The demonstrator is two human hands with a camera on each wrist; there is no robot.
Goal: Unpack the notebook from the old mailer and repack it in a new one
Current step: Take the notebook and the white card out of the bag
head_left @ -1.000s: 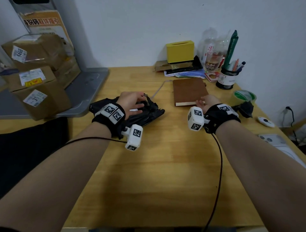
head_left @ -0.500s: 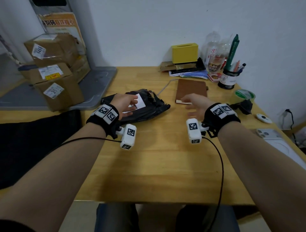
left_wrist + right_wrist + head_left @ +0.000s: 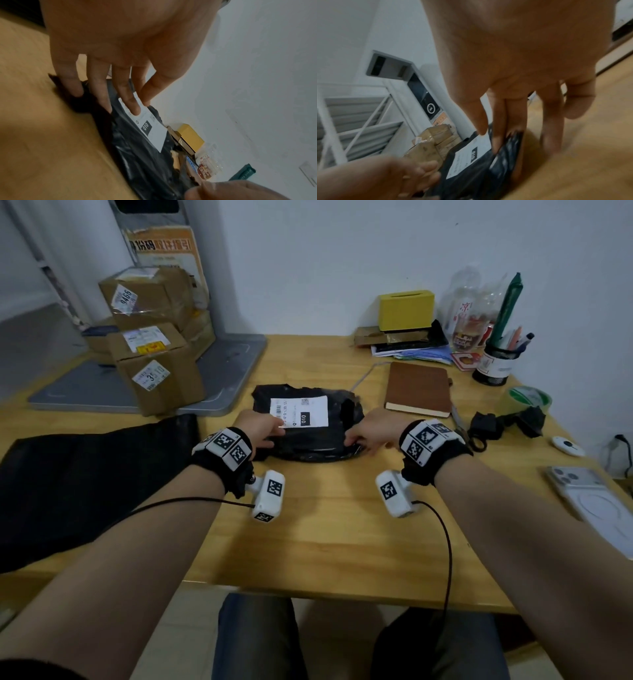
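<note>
The old black mailer [image 3: 308, 436] with a white label [image 3: 301, 412] lies flat mid-table. My left hand [image 3: 274, 433] rests on its left edge; in the left wrist view its straight fingers [image 3: 102, 97] and thumb press on the plastic and the label [image 3: 154, 132]. At the mailer's near right corner is my right hand [image 3: 352, 440], with straight fingers [image 3: 498, 135] touching that edge of the mailer [image 3: 471, 169]. The brown notebook [image 3: 418, 390] lies closed and bare to the right of the mailer, touched by neither hand. A flat black bag [image 3: 85, 474] lies at the table's left.
Cardboard boxes [image 3: 154, 364] stand on a grey platform at the back left. At the back right are a yellow box [image 3: 406, 309], bottles and a pen cup [image 3: 495, 364]. Green tape [image 3: 529, 398], scissors [image 3: 462, 426], black scraps [image 3: 507, 422] and a phone [image 3: 589, 494] lie on the right.
My right hand left the notebook and moved left onto the mailer. The mailer now lies flatter, label up, nearer the table's middle. The head view has pulled back.
</note>
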